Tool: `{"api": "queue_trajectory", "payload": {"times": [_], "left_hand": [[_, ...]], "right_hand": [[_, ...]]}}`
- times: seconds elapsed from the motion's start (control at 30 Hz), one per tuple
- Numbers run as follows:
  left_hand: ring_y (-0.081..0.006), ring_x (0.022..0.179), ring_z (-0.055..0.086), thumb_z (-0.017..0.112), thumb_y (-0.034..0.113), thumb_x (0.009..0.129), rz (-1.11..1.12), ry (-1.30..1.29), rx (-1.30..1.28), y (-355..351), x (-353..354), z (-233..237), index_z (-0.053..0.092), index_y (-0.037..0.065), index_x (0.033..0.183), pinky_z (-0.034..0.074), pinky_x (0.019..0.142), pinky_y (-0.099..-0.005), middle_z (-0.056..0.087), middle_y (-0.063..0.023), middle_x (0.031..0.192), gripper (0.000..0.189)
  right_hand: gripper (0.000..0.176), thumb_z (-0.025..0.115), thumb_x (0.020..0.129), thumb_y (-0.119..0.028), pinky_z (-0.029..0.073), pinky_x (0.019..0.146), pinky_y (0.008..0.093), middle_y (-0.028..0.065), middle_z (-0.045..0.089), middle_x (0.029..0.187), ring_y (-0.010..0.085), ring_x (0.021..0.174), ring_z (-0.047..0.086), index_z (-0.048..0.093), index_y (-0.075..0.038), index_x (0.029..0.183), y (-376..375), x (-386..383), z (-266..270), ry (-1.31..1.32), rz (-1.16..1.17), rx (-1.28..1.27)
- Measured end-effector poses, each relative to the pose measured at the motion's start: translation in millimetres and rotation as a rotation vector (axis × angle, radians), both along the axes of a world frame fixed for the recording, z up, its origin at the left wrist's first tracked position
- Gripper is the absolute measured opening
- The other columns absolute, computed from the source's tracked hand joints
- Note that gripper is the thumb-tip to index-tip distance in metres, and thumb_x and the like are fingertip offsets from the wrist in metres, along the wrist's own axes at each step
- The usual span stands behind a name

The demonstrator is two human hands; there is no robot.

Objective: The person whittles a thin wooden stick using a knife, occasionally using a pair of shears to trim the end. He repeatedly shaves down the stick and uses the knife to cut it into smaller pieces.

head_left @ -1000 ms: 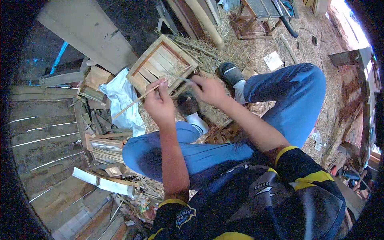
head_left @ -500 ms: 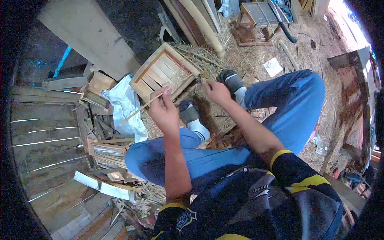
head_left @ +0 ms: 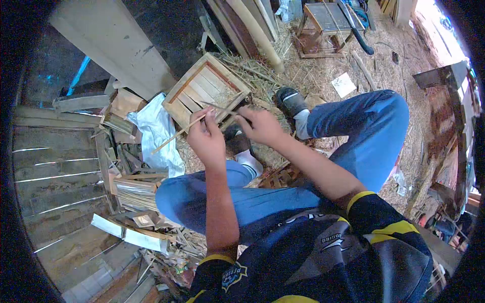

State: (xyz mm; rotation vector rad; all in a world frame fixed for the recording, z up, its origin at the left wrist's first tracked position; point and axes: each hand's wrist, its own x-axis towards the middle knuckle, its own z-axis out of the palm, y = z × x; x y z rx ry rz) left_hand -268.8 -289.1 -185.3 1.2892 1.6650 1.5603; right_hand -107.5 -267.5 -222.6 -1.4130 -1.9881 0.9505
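Observation:
My left hand [head_left: 208,143] is closed in a pinch on a thin bamboo stick [head_left: 174,140], which slants down to the left over a pale cloth. My right hand [head_left: 260,126] is closed on what looks like a knife [head_left: 218,107]; its narrow dark blade reaches left to the upper end of the stick, by my left fingertips. The fingers hide the handle. Just beyond both hands, a square wooden frame with a slatted panel [head_left: 204,91] rests on the straw-strewn ground.
A crumpled pale cloth [head_left: 155,134] lies left of the frame. A small stool [head_left: 331,22] at the top carries a long blade with a black handle [head_left: 361,41]. Wood scraps and a bundle of thin strips [head_left: 135,194] are at the left. A white square [head_left: 344,85] lies on the ground.
My right hand has moved left and slightly down, bringing the blade close to the stick at my left fingers. My left hand has stayed nearly in place with the stick.

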Motion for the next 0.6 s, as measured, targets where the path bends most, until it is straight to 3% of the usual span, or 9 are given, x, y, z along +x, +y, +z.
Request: {"api": "queue_trajectory", "payload": {"times": [0.1,0.13,0.2,0.23,0.27,0.4,0.5,0.53,0.6], "left_hand": [[-0.0227,0.100,0.073,0.056,0.000,0.102,0.024,-0.033,0.010,-1,1,-1,0.062,-0.005,0.109,0.060,0.088,-0.0333,0.073,-0.0176,0.107,0.011],[-0.0228,0.100,0.073,0.056,0.000,0.102,0.019,-0.015,0.011,1,0,-1,0.062,-0.005,0.109,0.060,0.088,-0.0333,0.073,-0.0175,0.106,0.011],[-0.0231,0.100,0.073,0.057,0.001,0.102,0.007,0.014,0.001,0,0,-3,0.062,-0.005,0.109,0.060,0.088,-0.0333,0.073,-0.0174,0.106,0.011],[-0.0229,0.100,0.073,0.057,0.001,0.102,0.005,0.013,-0.008,-1,2,-2,0.062,-0.005,0.109,0.060,0.088,-0.0333,0.073,-0.0173,0.107,0.011],[-0.0227,0.100,0.073,0.057,0.001,0.102,0.004,0.012,-0.017,-1,5,3,0.062,-0.005,0.109,0.060,0.088,-0.0332,0.073,-0.0173,0.107,0.011],[-0.0219,0.102,0.072,0.057,0.002,0.103,-0.004,0.081,-0.002,0,2,6,0.062,-0.006,0.109,0.060,0.087,-0.0328,0.072,-0.0174,0.109,0.011],[-0.0208,0.100,0.073,0.057,0.003,0.103,-0.001,-0.036,0.023,4,-1,0,0.062,-0.005,0.109,0.060,0.086,-0.0323,0.073,-0.0162,0.107,0.011],[-0.0208,0.100,0.073,0.057,0.003,0.103,0.001,-0.019,0.030,3,0,-1,0.063,-0.005,0.109,0.060,0.086,-0.0323,0.073,-0.0160,0.106,0.012],[-0.0208,0.099,0.073,0.057,0.003,0.103,0.008,0.018,0.043,2,0,2,0.063,-0.005,0.109,0.060,0.086,-0.0322,0.073,-0.0155,0.105,0.012]], "right_hand": [[0.026,0.059,0.100,-0.032,0.053,0.064,0.0538,0.0233,0.067,0.078,0.0459,0.073,0.067,0.065,-0.008,0.102,15,14,-89,0.071,-0.279,0.077],[0.025,0.059,0.100,-0.032,0.054,0.067,0.0526,0.0228,0.068,0.082,0.0448,0.078,0.067,0.067,-0.008,0.104,20,25,-91,-0.079,-0.241,-0.005],[0.026,0.059,0.100,-0.032,0.054,0.068,0.0528,0.0226,0.068,0.084,0.0451,0.079,0.067,0.067,-0.008,0.103,21,21,-88,-0.051,-0.194,0.087],[0.026,0.059,0.100,-0.032,0.054,0.069,0.0528,0.0225,0.068,0.084,0.0453,0.079,0.067,0.067,-0.008,0.103,14,18,-76,-0.040,-0.167,0.121],[0.026,0.060,0.099,-0.033,0.054,0.070,0.0536,0.0221,0.067,0.083,0.0459,0.079,0.066,0.067,-0.009,0.104,5,15,-29,-0.012,-0.096,0.086],[0.028,0.059,0.099,-0.037,0.053,0.071,0.0539,0.0212,0.068,0.083,0.0453,0.081,0.067,0.068,-0.011,0.104,25,23,-92,-0.056,-0.287,-0.017],[0.036,0.055,0.100,-0.043,0.055,0.078,0.0551,0.0204,0.072,0.092,0.0440,0.090,0.070,0.068,-0.010,0.104,28,28,-77,-0.138,-0.222,-0.152],[0.039,0.053,0.099,-0.046,0.055,0.079,0.0543,0.0199,0.073,0.095,0.0437,0.093,0.070,0.070,-0.012,0.109,22,23,-75,-0.150,-0.170,0.016],[0.036,0.056,0.100,-0.042,0.054,0.075,0.0540,0.0228,0.071,0.089,0.0442,0.086,0.069,0.069,-0.009,0.107,24,25,-90,-0.148,-0.236,-0.066]]}}
